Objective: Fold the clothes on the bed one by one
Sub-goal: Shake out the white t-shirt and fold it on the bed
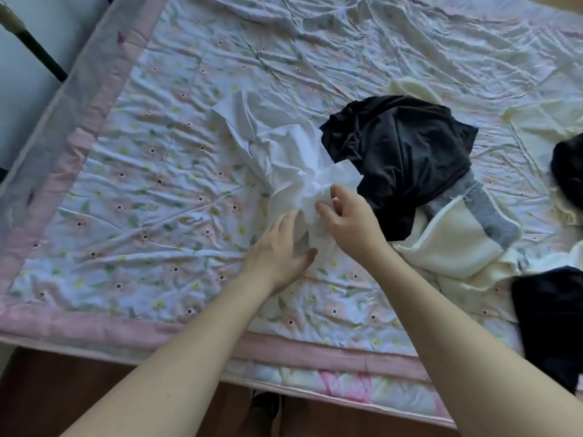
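Head view of a bed [94, 171] covered by a wrinkled floral quilt with a pink border; a dark pole [34, 48] crosses the upper left corner of the frame, beyond the bed edge. Left of centre, the left hand [280, 247] lies with fingers straight and spread, fingertips touching the near end of a crumpled white garment [271, 146]; it grips nothing. The white garment stretches from the centre of the frame up and to the left, bunched where the hands meet it. Just right of it, the right hand [350, 222] has its fingers curled and pinches the bunched white cloth between thumb and fingertips. Right of centre, a black garment [400, 152] lies heaped, touching the white one. Below and right of it rests a cream garment with grey panel [454, 244], partly under the black heap. Further cream cloth [542, 118] lies at the upper right. Two more dark garments sit at the right edge, one at mid-height [568, 171] and one at lower right [552, 326]. Dark wooden floor [63, 389] shows along the bottom left of the frame.
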